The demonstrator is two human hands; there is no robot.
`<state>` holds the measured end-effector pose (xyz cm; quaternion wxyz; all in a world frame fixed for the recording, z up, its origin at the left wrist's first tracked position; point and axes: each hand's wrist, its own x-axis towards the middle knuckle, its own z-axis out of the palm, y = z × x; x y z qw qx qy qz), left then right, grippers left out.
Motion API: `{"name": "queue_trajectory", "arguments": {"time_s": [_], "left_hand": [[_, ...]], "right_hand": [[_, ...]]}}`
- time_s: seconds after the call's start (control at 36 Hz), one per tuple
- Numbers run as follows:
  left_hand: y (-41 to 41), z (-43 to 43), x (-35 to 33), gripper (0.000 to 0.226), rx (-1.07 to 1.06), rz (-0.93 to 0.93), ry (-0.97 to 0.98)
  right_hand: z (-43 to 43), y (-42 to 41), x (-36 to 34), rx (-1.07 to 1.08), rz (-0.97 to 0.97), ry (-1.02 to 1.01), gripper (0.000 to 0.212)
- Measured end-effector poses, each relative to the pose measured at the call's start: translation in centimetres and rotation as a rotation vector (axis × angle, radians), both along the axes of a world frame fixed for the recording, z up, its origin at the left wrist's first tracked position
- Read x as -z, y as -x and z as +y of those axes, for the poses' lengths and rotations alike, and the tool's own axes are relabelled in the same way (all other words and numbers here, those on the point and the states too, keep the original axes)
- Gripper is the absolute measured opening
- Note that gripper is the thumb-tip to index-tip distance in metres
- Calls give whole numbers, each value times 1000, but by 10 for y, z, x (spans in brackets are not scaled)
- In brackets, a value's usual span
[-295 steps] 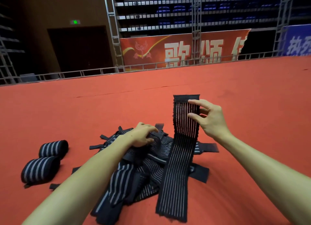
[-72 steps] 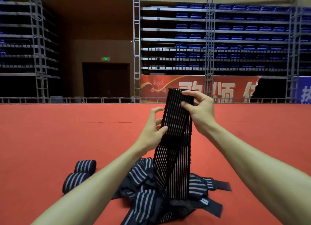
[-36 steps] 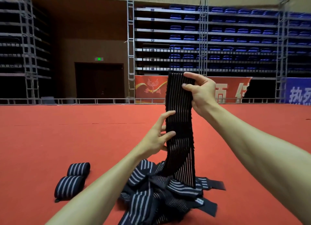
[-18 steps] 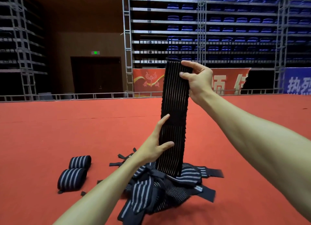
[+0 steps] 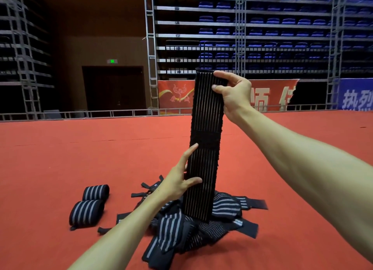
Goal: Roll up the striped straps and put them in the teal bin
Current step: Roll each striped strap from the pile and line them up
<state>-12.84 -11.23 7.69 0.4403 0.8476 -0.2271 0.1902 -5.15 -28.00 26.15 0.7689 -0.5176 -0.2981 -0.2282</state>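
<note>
"What's closest to us?"

"The pile of straps point(image 5: 187, 231), dark with pale stripes, heaped loose on the red carpet point(image 5: 60, 158). Just left of the pile lies a rolled strap point(image 5: 86, 211), with a second roll point(image 5: 96, 192) touching it on the far side (tidy little drums, both)."

"And the hands?"

"One long strap point(image 5: 204, 160) is stretched upright over the pile, its lower end hanging at the top of the heap. The left hand point(image 5: 177, 184) holds it low, just above the pile, with the thumb across the front and the forefinger straight up the left edge. The right hand point(image 5: 234, 94) pinches the top end, high above the pile, thumb in front and fingers over the top."

"Beyond that?"

"Far behind the pile there's a metal rail point(image 5: 101, 114), a red banner point(image 5: 175, 96) and rows of blue seats point(image 5: 282, 21)."
</note>
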Motion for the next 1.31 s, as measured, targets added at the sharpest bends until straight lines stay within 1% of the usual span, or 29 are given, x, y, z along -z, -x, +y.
{"name": "queue_trajectory", "arguments": {"time_s": [0.17, 0.25, 0.33, 0.5, 0.67, 0.75, 0.81, 0.92, 1.06, 1.11, 1.19, 1.25, 1.31], "left_hand": [[3, -3, 5, 92, -47, -16, -35], [6, -3, 8, 95, -42, 27, -53], [11, -1, 16, 98, -17, 78, -136], [22, -4, 28, 88, -39, 148, -140], [36, -5, 31, 87, -90, 176, -248], [42, -3, 39, 95, -75, 205, -223], [47, -2, 45, 96, -62, 237, -182], [60, -8, 53, 92, -31, 330, -54], [77, -19, 76, 89, 101, 497, 156], [81, -22, 90, 87, 118, 553, 207], [83, -24, 111, 77, 91, 591, 194], [85, -25, 124, 67, 51, 602, 132], [87, -24, 135, 55, -25, 583, 8]], "right_hand": [[2, -2, 3, 6, -7, 19, 40], [2, -4, 4, 8, -5, 20, 40], [0, -4, 3, 12, -4, 10, 39], [-2, -4, 9, 36, 6, 42, 39], [1, -5, 23, 112, 41, 95, 38], [0, 3, 29, 115, 37, 106, 38], [0, 11, 32, 96, 28, 110, 36], [-1, 20, 40, 133, 10, 136, 33], [1, 23, 62, 137, 63, 185, 33], [1, 23, 75, 133, 80, 208, 34], [4, 22, 101, 129, 117, 245, 35], [5, 21, 118, 145, 134, 281, 37], [7, 17, 134, 145, 154, 306, 40]]}}
